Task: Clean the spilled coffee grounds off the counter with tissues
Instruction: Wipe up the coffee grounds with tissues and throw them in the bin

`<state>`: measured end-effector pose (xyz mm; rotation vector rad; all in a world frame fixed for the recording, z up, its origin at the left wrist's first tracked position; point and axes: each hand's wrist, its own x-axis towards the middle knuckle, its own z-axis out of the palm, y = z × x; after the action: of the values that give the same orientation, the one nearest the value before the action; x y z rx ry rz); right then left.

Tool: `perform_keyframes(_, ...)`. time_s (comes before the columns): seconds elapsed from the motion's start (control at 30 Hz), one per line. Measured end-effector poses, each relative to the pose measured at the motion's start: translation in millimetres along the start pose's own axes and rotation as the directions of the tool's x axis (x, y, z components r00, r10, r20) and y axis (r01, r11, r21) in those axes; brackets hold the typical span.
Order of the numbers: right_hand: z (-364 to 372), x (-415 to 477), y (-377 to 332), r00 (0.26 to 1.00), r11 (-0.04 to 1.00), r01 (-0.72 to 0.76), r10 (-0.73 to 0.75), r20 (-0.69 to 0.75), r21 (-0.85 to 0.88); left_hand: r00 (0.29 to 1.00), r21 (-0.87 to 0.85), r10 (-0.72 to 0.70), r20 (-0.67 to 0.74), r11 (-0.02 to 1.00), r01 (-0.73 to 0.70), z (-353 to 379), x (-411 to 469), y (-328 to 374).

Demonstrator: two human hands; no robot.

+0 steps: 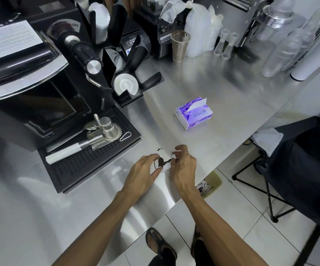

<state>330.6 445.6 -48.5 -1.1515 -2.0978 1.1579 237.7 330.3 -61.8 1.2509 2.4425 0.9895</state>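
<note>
A white tissue lies on the steel counter near its front edge, with a dark heap of coffee grounds gathered on it. My left hand pinches the tissue's left side. My right hand pinches its right side with curled fingers. A small smear of loose coffee grounds sits on the bare counter just beyond the tissue. A purple tissue pack with one sheet sticking out stands further back.
A black espresso machine with a drip tray holding metal tools stands at the left. A lid dispenser, a blender, a metal cup and plastic bottles line the back. A bin sits on the floor below the counter edge, beside a folding chair.
</note>
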Motion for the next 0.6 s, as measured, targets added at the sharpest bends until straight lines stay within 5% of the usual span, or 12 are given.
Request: perform_keyframes(0.6, 0.0, 15.1, 6.4, 0.931, 0.936, 0.344, -0.329, 0.159, -0.072, 0.995, -0.077, 0.024, 0.099, 0.997, -0.016, 2.5, 2.7, -9.8)
